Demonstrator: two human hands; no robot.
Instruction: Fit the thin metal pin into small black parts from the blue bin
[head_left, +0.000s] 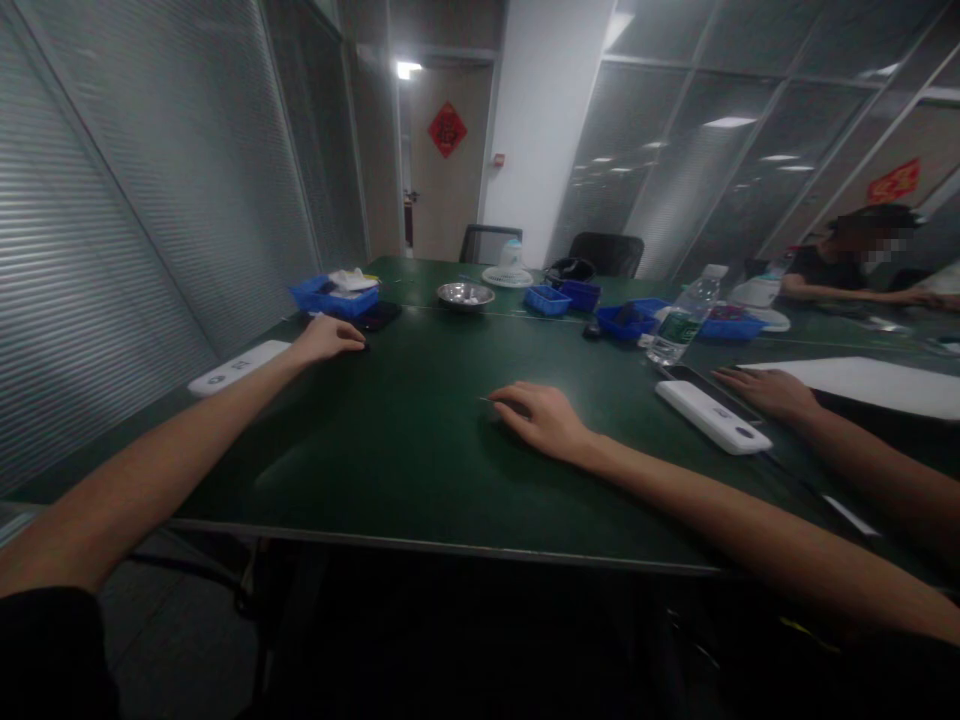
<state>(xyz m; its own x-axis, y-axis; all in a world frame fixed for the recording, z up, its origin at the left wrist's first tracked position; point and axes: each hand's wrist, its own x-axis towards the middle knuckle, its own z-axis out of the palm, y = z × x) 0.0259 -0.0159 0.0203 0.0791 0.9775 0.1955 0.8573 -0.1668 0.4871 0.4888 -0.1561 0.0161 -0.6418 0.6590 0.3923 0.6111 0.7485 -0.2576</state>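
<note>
My left hand (328,338) reaches far out over the dark green table (390,450), palm down with fingers curled; a small dark thing shows at its fingertips. A black phone (379,316) lies just beyond it. My right hand (540,415) rests palm down near the table's middle, fingers bent together. A thin pale sliver (486,400) pokes out to the left of its fingertips; I cannot make out what it is.
Another person's hand (765,392) lies at the right beside a white power bank (712,416). A white device (238,367) sits at the left edge. Farther back stand blue bins (334,297), a metal bowl (465,294) and a water bottle (679,325). A person (847,265) sits at the far right.
</note>
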